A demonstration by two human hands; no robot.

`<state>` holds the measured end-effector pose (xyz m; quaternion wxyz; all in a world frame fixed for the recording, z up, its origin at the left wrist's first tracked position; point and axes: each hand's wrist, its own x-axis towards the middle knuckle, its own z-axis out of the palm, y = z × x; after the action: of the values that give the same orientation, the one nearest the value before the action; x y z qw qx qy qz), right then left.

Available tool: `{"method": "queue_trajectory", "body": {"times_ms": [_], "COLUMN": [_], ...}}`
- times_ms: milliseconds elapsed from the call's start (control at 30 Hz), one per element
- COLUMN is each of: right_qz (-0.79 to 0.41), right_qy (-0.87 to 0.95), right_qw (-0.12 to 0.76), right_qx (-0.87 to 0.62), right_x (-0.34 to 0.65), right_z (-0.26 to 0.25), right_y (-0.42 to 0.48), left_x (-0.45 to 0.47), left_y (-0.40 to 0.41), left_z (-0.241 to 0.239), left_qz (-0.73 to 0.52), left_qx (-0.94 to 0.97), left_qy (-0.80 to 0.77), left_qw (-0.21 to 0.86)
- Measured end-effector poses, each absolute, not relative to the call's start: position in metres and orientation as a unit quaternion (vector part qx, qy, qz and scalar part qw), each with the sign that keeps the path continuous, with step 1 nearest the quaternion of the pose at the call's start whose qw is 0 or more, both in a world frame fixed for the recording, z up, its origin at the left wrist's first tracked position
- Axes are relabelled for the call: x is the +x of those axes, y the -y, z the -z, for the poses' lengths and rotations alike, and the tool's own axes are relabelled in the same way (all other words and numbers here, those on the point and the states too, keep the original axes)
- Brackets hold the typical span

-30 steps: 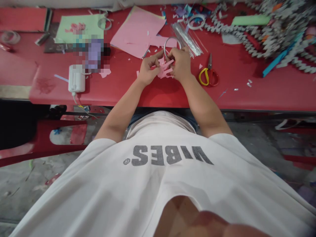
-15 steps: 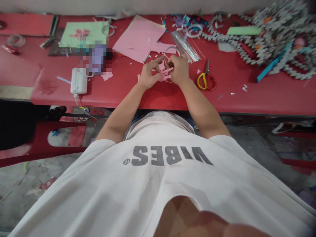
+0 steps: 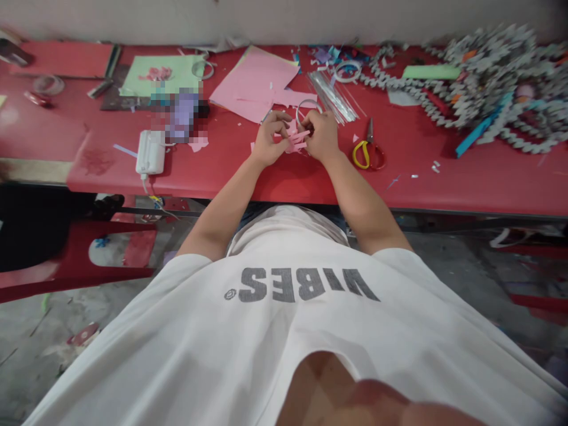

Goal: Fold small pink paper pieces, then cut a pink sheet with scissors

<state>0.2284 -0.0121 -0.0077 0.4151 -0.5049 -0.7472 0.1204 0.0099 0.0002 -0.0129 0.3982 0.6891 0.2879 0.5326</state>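
Note:
My left hand (image 3: 267,142) and my right hand (image 3: 322,137) meet over the red table (image 3: 444,177), both pinched on a small pink paper piece (image 3: 295,139) made of cut strips. The fingers of each hand curl round its ends. A roll of clear tape (image 3: 307,106) lies just beyond my right hand. Scissors with yellow and red handles (image 3: 367,151) rest on the table to the right of it.
Pink paper sheets (image 3: 252,83) and a green sheet (image 3: 153,70) lie at the back. A white charger (image 3: 151,152) sits left. Clear plastic sticks (image 3: 333,92) and a heap of grey folded paper chains (image 3: 479,77) fill the back right. A red chair (image 3: 80,260) stands lower left.
The camera view has tilted, so the table appears lower in the frame. My hands stay together on the pink paper piece, fingers working it slightly.

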Motion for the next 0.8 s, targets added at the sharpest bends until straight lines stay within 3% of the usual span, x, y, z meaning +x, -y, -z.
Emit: {"method": "queue_trajectory", "body": {"times_ms": [200, 467, 800], "right_qz": [-0.113, -0.119, -0.16], "right_qy": [0.736, 0.717, 0.741], "right_qw": [0.422, 0.433, 0.42], "right_qx": [-0.517, -0.533, -0.498], "right_x": [0.227, 0.226, 0.217], "right_z": [0.006, 0.008, 0.009], "right_y": [0.013, 0.011, 0.014], "left_x": [0.014, 0.012, 0.012], "left_y": [0.014, -0.004, -0.008], "left_z": [-0.007, 0.03, 0.027], "left_qz": [-0.506, -0.51, -0.573], "left_qx": [0.702, 0.706, 0.632], "left_qy": [-0.269, -0.267, -0.286], "left_qw": [0.423, 0.412, 0.436]}}
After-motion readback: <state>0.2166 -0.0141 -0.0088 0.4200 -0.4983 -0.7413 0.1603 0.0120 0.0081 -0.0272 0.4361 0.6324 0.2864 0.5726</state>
